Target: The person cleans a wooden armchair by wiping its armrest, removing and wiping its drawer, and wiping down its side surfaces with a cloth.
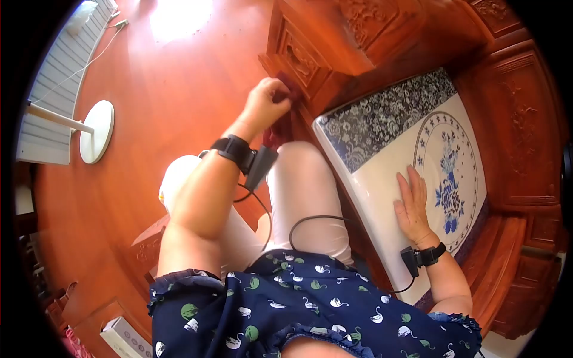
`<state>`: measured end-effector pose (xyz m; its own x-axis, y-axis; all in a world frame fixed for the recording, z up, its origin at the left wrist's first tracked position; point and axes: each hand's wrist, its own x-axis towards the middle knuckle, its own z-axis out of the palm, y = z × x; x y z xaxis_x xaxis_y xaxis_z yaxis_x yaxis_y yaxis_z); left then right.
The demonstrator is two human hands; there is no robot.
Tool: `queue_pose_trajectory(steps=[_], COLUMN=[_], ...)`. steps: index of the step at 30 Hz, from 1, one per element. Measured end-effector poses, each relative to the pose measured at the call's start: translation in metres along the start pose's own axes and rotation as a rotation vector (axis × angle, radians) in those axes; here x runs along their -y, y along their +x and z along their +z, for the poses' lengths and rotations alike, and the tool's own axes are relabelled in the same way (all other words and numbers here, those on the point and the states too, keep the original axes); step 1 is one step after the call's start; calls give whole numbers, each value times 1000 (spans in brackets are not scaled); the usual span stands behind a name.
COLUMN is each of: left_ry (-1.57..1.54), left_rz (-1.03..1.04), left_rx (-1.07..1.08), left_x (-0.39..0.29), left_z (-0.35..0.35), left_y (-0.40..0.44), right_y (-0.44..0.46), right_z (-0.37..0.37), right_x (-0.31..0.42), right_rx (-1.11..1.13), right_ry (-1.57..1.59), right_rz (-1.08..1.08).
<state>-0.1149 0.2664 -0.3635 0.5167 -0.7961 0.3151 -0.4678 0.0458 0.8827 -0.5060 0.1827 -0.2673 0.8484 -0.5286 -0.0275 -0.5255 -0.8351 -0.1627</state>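
Observation:
My left hand (266, 102) is closed on a dark red cloth (279, 130), at the lower edge of a carved wooden panel (298, 56). Part of the cloth shows beyond my fingers, and part hangs down toward my knee. On a white cushion (382, 188) with a black lace-like floral band and a blue flower print, my right hand (413, 201) lies flat with its fingers spread. Each wrist wears a black strap with a small device and a cable.
Reddish-brown carved wooden furniture (522, 125) surrounds the cushion. A glossy reddish-brown floor (167, 89) stretches to the left. There stand a white round base with a pole (96, 131) and a white ribbed panel (57, 89) with a thin cable. A white box (125, 337) sits at lower left.

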Motion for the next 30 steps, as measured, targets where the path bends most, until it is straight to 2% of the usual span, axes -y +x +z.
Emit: queue_pose_trajectory(steps=[3, 7, 10, 11, 12, 13, 14, 15, 16, 17, 18, 19, 20, 21, 22, 23, 30], left_ry=[-171, -387, -414, -378, -186, -202, -369, -289, -49, 151, 87, 101, 217, 342, 328, 333, 287], left_rz=[-358, -572, -778, -976, -948, -977, -1177, -1315, -1184, -1023, -1198, -1158, -1019, -858, -1176, -1250, -1329], left_rx=[6, -207, -43, 104, 20, 86, 57, 116, 246, 447, 545, 667, 939, 1160, 1144, 1139, 1153], left_x=[-4, 29, 25, -2, 53, 71, 40, 84, 128, 143, 124, 127, 129, 173, 138, 125, 90], left_z=[-16, -38, -55, -58, -44, -38, -32, -15, 3, 13, 18, 25, 32, 59, 52, 54, 79], left_y=[-4, -24, -61, -61, -84, -100, -101, -124, -154, -172, -176, -189, -200, -245, -230, -231, -274], right_y=[-17, -17, -14, -13, -13, -13, -13, -13, -13, -13, -13, -13, -14, -15, -16, -16, -20], right_z=[-1, 1, 3, 3, 4, 4, 5, 6, 7, 8, 8, 8, 10, 11, 13, 14, 21], right_x=[-1, 2, 2, 2, 2, 2, -1, -2, -3, -3, -5, -6, -8, -9, -11, -12, -17], right_rx=[53, 33, 39, 46, 45, 46, 60, 68, 60, 52, 67, 78, 75, 73, 88, 99, 113], right_ry=[-36, -61, -50, -48, -45, -44, -54, -60, -55, -51, -50, -59, -45, -33, -35, -42, -65], right_rz=[-30, -5, 0, -10, -11, -11, -21, -32, -39, -44, -46, -56, -52, -47, -44, -54, -33])
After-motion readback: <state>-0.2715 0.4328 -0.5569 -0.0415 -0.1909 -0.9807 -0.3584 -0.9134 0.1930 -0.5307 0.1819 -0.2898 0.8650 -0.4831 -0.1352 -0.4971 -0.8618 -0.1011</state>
